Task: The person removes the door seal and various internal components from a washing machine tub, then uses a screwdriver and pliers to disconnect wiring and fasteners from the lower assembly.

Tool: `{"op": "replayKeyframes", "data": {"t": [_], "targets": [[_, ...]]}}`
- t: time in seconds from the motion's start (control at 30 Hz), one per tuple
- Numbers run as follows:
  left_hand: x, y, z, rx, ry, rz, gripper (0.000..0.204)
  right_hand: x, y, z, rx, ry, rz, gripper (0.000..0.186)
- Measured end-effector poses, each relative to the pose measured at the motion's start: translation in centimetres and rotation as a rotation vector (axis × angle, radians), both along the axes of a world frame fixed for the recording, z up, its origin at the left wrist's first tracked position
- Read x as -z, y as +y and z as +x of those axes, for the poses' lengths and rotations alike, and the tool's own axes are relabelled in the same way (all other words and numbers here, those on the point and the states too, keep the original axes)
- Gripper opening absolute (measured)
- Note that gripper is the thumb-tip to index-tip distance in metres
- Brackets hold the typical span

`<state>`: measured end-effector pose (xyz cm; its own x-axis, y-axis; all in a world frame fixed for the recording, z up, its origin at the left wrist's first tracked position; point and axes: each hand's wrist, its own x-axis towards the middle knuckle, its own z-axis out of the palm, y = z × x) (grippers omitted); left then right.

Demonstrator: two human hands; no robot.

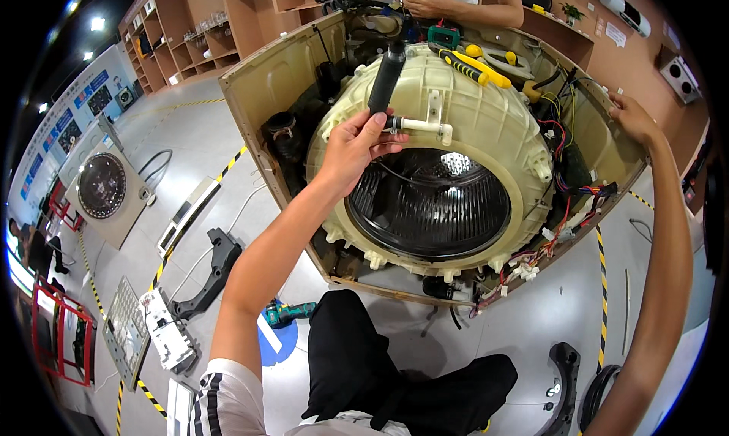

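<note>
In front of me is a washing machine with its front and top off, its cream plastic tub (pixel 342 124) inside a beige metal cabinet (pixel 250 94). My left hand (pixel 351 151) pinches the lower end of a black ribbed hose (pixel 387 79), where it meets a white plastic pipe (pixel 425 125) on top of the tub. Part of that joint is hidden by my fingers. My right hand (pixel 634 119) grips the right rim of the cabinet. Below the pipe, the round opening shows the metal drum (pixel 433 208).
Yellow-handled pliers (pixel 474 67) and a green meter (pixel 443 36) lie atop the machine, near another person's hands (pixel 429 4). Loose wires (pixel 558 242) hang at the right front corner. A green-black power drill (pixel 288 312), dark curved trim (pixel 216 273) and a white module (pixel 163 330) lie on the floor.
</note>
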<state>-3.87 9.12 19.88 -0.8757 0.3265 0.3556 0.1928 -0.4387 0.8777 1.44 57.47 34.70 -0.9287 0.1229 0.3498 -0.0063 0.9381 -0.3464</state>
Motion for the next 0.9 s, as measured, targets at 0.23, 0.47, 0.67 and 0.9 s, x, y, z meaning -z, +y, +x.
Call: {"op": "replayKeyframes", "data": {"t": [0.23, 0.47, 0.67, 0.9], "targets": [[0.0, 0.3, -0.1, 0.064, -0.087, -0.053, 0.028, -1.2, -1.2, 0.8, 0.053, -0.097, 0.103, 0.032], [0.6, 0.0, -0.9, 0.034, -0.040, -0.087, 0.027, -0.2, -0.2, -0.8, -0.006, 0.005, 0.133, 0.024], [0.3, 0.4, -0.6, 0.079, -0.092, -0.108, 0.031, -0.9, 0.4, -0.1, 0.139, -0.106, 0.256, 0.038], [-0.2, -0.2, 0.2, 0.048, -0.082, -0.149, 0.030, -2.2, -2.7, 0.4, 0.281, -0.149, 0.332, 0.043]]}}
